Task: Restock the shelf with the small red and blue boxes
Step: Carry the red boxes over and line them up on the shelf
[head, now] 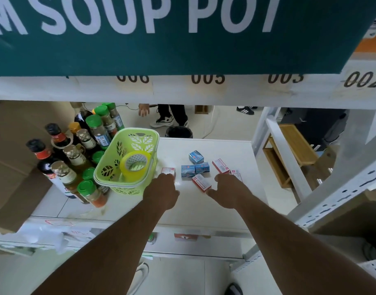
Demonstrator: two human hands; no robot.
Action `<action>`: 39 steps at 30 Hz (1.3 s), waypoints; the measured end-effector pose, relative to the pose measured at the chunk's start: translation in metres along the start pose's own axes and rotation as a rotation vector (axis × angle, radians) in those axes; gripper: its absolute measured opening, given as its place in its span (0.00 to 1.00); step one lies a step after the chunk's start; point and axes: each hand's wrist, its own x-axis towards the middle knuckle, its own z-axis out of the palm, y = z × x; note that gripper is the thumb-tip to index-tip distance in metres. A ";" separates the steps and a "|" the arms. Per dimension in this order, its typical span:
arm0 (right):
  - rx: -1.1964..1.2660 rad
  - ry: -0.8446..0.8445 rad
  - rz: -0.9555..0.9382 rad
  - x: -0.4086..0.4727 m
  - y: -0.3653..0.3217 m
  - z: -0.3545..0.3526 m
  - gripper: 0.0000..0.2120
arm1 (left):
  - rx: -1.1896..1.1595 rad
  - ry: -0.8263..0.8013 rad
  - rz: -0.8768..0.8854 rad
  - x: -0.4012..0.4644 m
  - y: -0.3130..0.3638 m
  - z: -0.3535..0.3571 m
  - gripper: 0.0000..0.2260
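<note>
A: Boxes first — how many are on the shelf [204,205] by now?

B: Seven that I can count, all loose on the white board. Nearest, a red box [201,182] lies just beside the thumb of the right hand [226,191]. Another red box [236,174] sits half hidden under that hand's fingers [218,177], so whether they pinch it or only rest on it, I cannot tell.

A: And the left hand [161,191]?

B: Its fingers [169,177] touch a red box [168,170] right at their tips; curled round it or just pushing, I cannot tell either.

A: Beyond the fingers?

B: Two blue boxes [195,169] side by side, a fourth red box [220,166] just past the right fingertips, and farthest, a third blue box [196,156] standing alone.

A: So how far along?

B: I'd judge the boxes are delivered but not ordered: they lie at odd angles, colours mixed. Straightening into rows seems left. The green basket [131,188] beside the left hand shows only a tape roll [135,166], no boxes visible.
</note>
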 end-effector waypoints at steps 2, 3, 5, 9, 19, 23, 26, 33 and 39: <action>-0.010 0.013 0.002 0.006 -0.003 0.003 0.29 | 0.008 0.017 -0.020 0.009 -0.007 0.003 0.22; -0.019 0.021 0.002 0.010 -0.004 0.005 0.29 | 0.009 0.032 -0.024 0.014 -0.009 0.005 0.21; -0.019 0.026 0.008 0.018 -0.006 0.013 0.28 | 0.012 0.046 -0.024 0.024 -0.011 0.010 0.22; -0.001 0.043 0.028 0.034 -0.006 0.028 0.26 | 0.022 0.065 -0.038 0.036 -0.013 0.023 0.23; 0.022 0.102 0.100 0.056 -0.005 0.049 0.27 | 0.109 0.123 -0.214 0.000 -0.029 0.044 0.23; 0.018 0.124 0.115 0.059 -0.006 0.055 0.24 | 0.106 0.115 -0.240 0.003 -0.029 0.048 0.24; -0.022 0.142 0.115 0.057 -0.008 0.056 0.22 | 0.069 0.134 -0.246 0.007 -0.027 0.050 0.21; -0.016 0.113 0.089 0.047 0.007 0.049 0.23 | -0.051 0.166 -0.335 0.000 -0.015 0.050 0.15; 0.130 0.085 0.053 0.029 0.019 0.030 0.18 | -0.425 0.094 -0.185 -0.010 -0.014 0.040 0.15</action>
